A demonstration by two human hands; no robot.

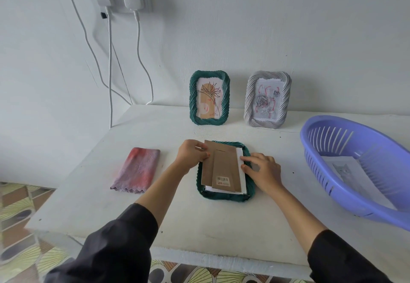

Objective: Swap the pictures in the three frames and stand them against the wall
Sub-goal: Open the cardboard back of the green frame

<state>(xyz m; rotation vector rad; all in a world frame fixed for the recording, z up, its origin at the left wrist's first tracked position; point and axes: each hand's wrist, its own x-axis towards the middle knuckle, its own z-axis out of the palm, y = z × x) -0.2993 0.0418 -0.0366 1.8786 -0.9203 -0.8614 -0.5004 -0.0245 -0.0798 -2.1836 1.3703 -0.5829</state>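
head | left hand is pinching upper-left edge of brown cardboard backing board | right hand, fingers straight, is touching its right side | board is lying on face-down dark green rope-edged frame on white bench

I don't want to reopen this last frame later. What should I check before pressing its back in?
1. Alignment: not ok; the cardboard backing sits skewed in the face-down frame, with the white sheet showing past its right and bottom edges.
2. Grip: ok; the left hand holds the backing's top-left corner, and the right hand rests on the frame's right edge.
3. Orientation: cannot tell; the backing hides the picture's face.
4. Others: ok; the green frame and grey frame stand at the wall.
5. Clutter: ok; the loose picture lies in the basket.
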